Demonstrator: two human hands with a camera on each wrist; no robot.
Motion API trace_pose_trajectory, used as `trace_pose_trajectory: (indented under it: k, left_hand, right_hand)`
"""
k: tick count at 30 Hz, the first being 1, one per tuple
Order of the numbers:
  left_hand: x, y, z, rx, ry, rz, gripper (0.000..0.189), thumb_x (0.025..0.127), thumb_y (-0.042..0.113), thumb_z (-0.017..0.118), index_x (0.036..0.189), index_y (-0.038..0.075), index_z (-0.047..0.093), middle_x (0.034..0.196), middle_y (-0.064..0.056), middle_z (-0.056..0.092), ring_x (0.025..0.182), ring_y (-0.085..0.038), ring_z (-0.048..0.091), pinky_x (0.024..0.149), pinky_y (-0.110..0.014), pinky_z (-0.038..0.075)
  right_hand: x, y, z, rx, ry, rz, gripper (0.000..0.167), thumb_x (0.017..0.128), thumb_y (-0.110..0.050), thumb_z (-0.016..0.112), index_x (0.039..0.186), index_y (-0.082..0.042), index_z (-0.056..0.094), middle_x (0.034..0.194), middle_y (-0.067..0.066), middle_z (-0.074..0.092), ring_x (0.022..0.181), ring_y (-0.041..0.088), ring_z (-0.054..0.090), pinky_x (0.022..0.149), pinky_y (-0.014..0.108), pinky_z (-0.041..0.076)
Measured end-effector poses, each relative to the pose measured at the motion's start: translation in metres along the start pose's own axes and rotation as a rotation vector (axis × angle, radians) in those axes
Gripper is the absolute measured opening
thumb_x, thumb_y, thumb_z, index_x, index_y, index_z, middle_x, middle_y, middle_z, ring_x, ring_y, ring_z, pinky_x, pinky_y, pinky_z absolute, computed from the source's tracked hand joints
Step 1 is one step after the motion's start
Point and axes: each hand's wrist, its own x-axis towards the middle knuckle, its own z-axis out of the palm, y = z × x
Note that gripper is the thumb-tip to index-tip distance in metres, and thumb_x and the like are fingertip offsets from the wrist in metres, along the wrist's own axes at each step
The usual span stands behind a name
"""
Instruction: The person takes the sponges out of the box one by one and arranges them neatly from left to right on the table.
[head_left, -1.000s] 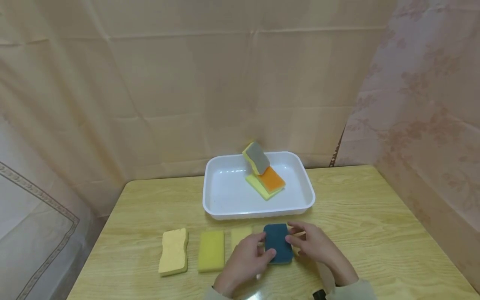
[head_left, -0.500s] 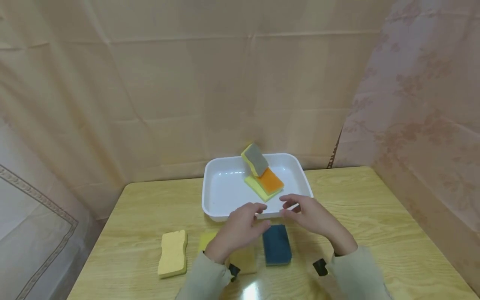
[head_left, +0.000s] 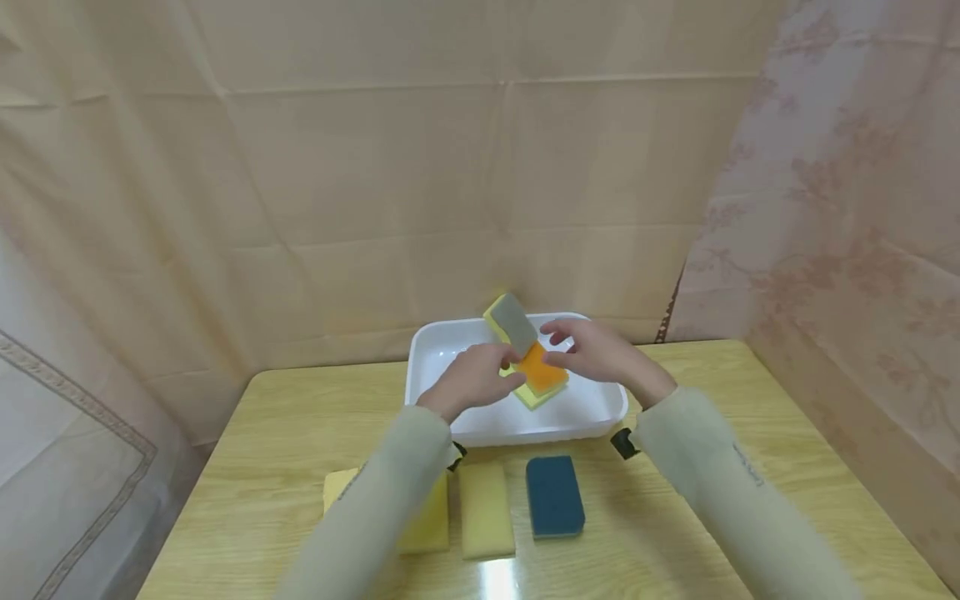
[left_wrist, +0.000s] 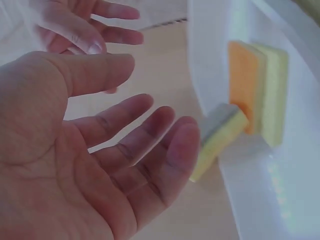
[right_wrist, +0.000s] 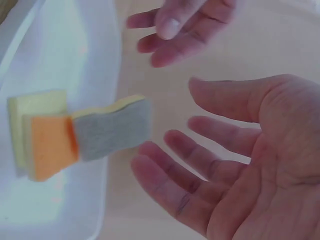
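Both hands hover over the white tray (head_left: 498, 435), holding nothing. The left hand (head_left: 472, 379) is at the left of the sponges, its fingers loosely bent in the left wrist view. Opposite it, the right hand (head_left: 596, 354) has thumb and fingers spread apart. Between them an orange-topped sponge (head_left: 543, 373) lies on a pale yellow sponge (head_left: 534, 400). A grey-faced sponge with a yellow side (head_left: 513, 322) leans over the tray's back rim, its lower end on the orange one. In the right wrist view the grey sponge (right_wrist: 114, 131) is just beyond the fingertips.
In front of the tray a dark blue sponge (head_left: 555, 497), a pale yellow sponge (head_left: 486, 510) and a brighter yellow sponge (head_left: 431, 521) lie on the wooden table (head_left: 675, 500). A wavy yellow sponge (head_left: 336, 486) is partly behind the left sleeve. A beige curtain (head_left: 360, 208) hangs behind.
Both hands have left the dark blue sponge and moved forward over the tray, near the stacked sponges. The dark blue sponge stays on the table, and the sponges in the tray keep their places.
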Motion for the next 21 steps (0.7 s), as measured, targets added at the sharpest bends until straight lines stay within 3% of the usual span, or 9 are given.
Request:
trace_pose_trajectory:
  k: [3, 9, 13, 18, 21]
  left_hand:
    - [0.015, -0.010, -0.004, 0.005, -0.016, -0.035, 0.033, 0.096, 0.024, 0.067, 0.121, 0.003, 0.068, 0.112, -0.012, 0.070, 0.098, -0.027, 0.065, 0.088, -0.041, 0.054]
    - [0.048, -0.031, -0.003, 0.054, -0.061, -0.081, 0.031, 0.093, 0.021, 0.067, 0.116, 0.000, 0.069, 0.113, -0.010, 0.071, 0.096, -0.025, 0.064, 0.088, -0.037, 0.053]
    - [0.065, -0.044, 0.006, 0.052, -0.069, -0.079, 0.025, 0.092, 0.020, 0.065, 0.110, 0.003, 0.070, 0.105, -0.007, 0.070, 0.090, -0.022, 0.061, 0.083, -0.034, 0.051]
    - [0.081, -0.056, 0.023, 0.009, -0.002, -0.104, 0.013, 0.090, 0.017, 0.063, 0.091, 0.005, 0.069, 0.083, -0.002, 0.065, 0.074, -0.018, 0.056, 0.068, -0.029, 0.046]
    - [0.088, -0.061, 0.035, -0.034, 0.041, -0.140, 0.017, 0.090, 0.020, 0.067, 0.079, 0.007, 0.066, 0.071, 0.001, 0.060, 0.066, -0.017, 0.053, 0.060, -0.028, 0.042]
  right_hand:
    - [0.019, 0.008, 0.001, 0.065, -0.040, 0.062, 0.054, 0.097, -0.019, 0.069, 0.145, 0.001, 0.051, 0.132, 0.024, 0.060, 0.108, 0.036, 0.065, 0.091, 0.047, 0.056]
    - [0.062, 0.042, 0.018, 0.433, -0.051, 0.218, 0.054, 0.098, -0.009, 0.065, 0.145, 0.007, 0.046, 0.137, 0.028, 0.053, 0.120, 0.039, 0.057, 0.097, 0.052, 0.052]
    - [0.077, 0.066, 0.031, 0.396, -0.014, 0.284, 0.050, 0.099, -0.015, 0.064, 0.141, 0.008, 0.051, 0.137, 0.024, 0.057, 0.121, 0.036, 0.057, 0.098, 0.047, 0.053]
    - [0.085, 0.079, 0.041, 0.329, 0.007, 0.309, 0.049, 0.101, -0.023, 0.063, 0.142, 0.003, 0.054, 0.142, 0.020, 0.056, 0.124, 0.037, 0.057, 0.102, 0.047, 0.050]
    - [0.088, 0.084, 0.047, 0.305, 0.033, 0.296, 0.050, 0.100, -0.026, 0.063, 0.142, 0.000, 0.056, 0.142, 0.017, 0.058, 0.122, 0.036, 0.059, 0.102, 0.045, 0.050]
